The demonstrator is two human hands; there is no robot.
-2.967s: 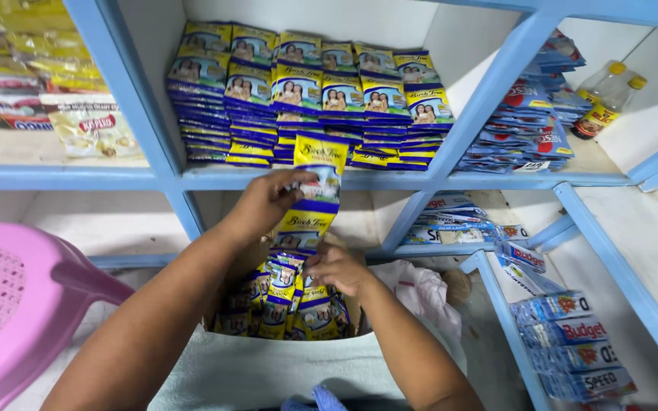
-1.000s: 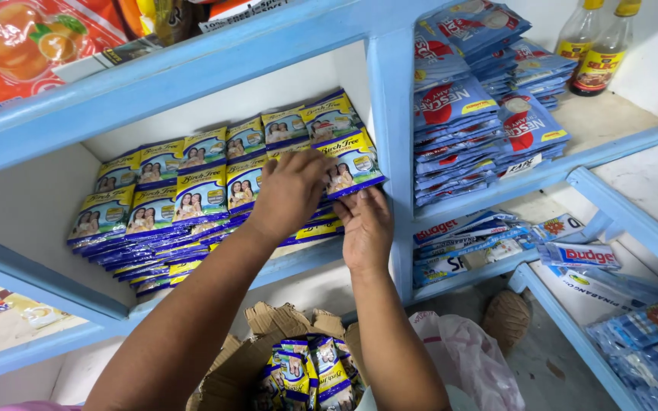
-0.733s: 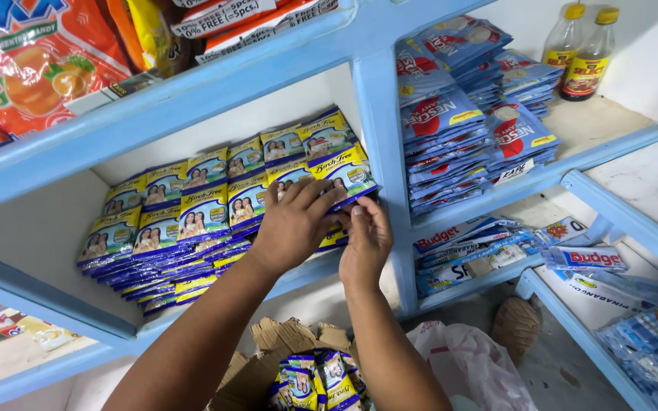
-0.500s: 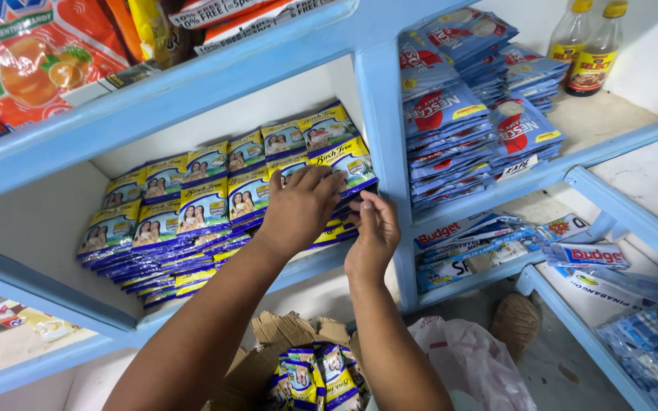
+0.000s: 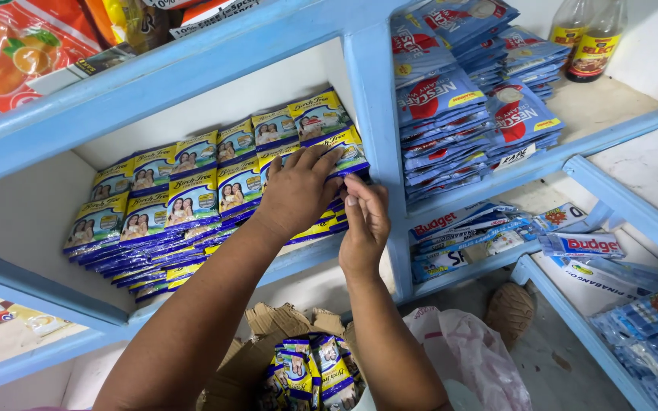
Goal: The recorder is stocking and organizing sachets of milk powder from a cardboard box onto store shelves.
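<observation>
Rows of blue-and-yellow sachets [image 5: 192, 198] lie stacked and overlapping on a light blue shelf [image 5: 55, 297]. My left hand [image 5: 298, 190] lies on the rightmost stack, its fingers curled over the top sachets. My right hand [image 5: 365, 221] is just beside it. Its fingertips pinch the right edge of that same stack, close against the blue upright [image 5: 371, 114]. Below my arms stands a torn cardboard box [image 5: 268, 323] with more of the same sachets [image 5: 306, 373] standing in it.
Blue-and-red sachets [image 5: 451, 99] fill the compartment to the right, with two bottles [image 5: 588, 38] behind them. Orange packets [image 5: 9, 53] sit on the shelf above. More sachets [image 5: 580, 243] lie on the lower right shelf. A pale plastic bag [image 5: 474, 358] lies on the floor.
Three seconds ago my hands were at the box, lifting a sachet. Since then they have moved up to the shelf, and my right hand has closed in on the stack's right edge.
</observation>
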